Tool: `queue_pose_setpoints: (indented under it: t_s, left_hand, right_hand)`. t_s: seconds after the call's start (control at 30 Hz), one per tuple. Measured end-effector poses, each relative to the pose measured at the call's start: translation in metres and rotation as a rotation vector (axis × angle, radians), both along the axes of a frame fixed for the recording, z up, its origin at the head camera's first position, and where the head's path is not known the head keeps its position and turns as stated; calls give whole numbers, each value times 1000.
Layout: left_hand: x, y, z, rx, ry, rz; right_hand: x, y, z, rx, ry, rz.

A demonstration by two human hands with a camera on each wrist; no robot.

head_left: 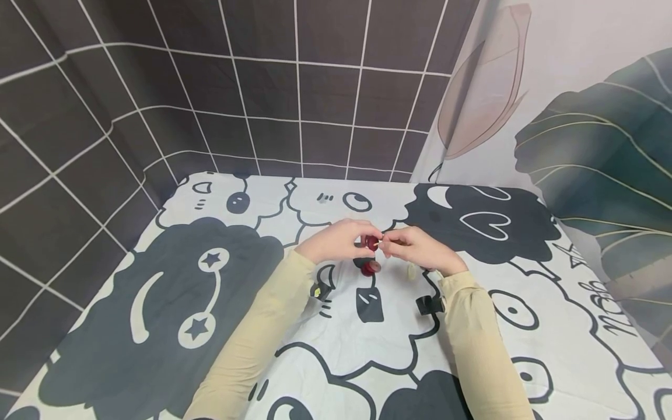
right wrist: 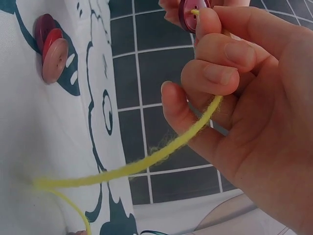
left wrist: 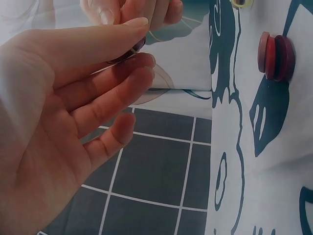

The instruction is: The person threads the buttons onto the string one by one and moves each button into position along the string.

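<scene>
My left hand (head_left: 343, 240) pinches a dark red button (right wrist: 188, 15) between thumb and fingertips. In the left wrist view only the button's thin edge (left wrist: 139, 46) shows. Close against it, my right hand (head_left: 415, 248) pinches yellow yarn (right wrist: 146, 162) with thumb and forefinger. A short bit of yellow shows at one of the button's holes in the right wrist view. From the right hand's fingers the yarn hangs in a curve toward the cloth. Below the hands, a leaning group of buttons (head_left: 370, 268), dark red, red and dull pink (right wrist: 55, 59), rests on the cloth.
A white cloth (head_left: 367, 344) with black cartoon shapes covers the table. Behind it hangs a dark curtain (head_left: 262, 87) with a white grid, and a leaf-patterned sheet (head_left: 604, 146) hangs at the right. Dark bands (head_left: 429, 305) sit at the wrists.
</scene>
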State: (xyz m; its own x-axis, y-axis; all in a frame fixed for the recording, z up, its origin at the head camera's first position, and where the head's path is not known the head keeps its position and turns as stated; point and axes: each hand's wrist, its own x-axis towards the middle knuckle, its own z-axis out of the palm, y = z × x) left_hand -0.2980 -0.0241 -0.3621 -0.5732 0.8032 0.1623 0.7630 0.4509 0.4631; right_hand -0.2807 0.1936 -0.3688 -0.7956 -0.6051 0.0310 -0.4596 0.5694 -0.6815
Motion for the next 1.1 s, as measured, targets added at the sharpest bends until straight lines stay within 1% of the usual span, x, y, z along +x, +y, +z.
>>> queue_pose_setpoints:
  t_s: [0.17,0.33,0.5,0.67,0.77,0.9,1.0,1.1]
  left_hand:
    - [-1,1,-2,-23,-7,14]
    - [-1,2,-1,-34,7,31]
    - [0,3,-2,-7,38,42]
    - [1,6,-4,36,73,64]
    - [2,7,-3,53,79,83]
    - [3,9,-2,74,64,104]
    - [3,9,-3,103,29,118]
    - [4,10,-2,137,-6,119]
  right_hand:
    - [-1,-1,-1,10,-15,19]
    - [0,-3,0,37,-29,31]
    - [1,-5,0,21,-49,1]
    - [0,-8,-1,2,-39,-43]
    - [0,-9,-1,-10,-33,-56]
    - [0,-8,-2,-27,-27,-74]
    - [0,-7,-3,-32,-14,-80]
    - [-2,-6,-4,-32,2,-87]
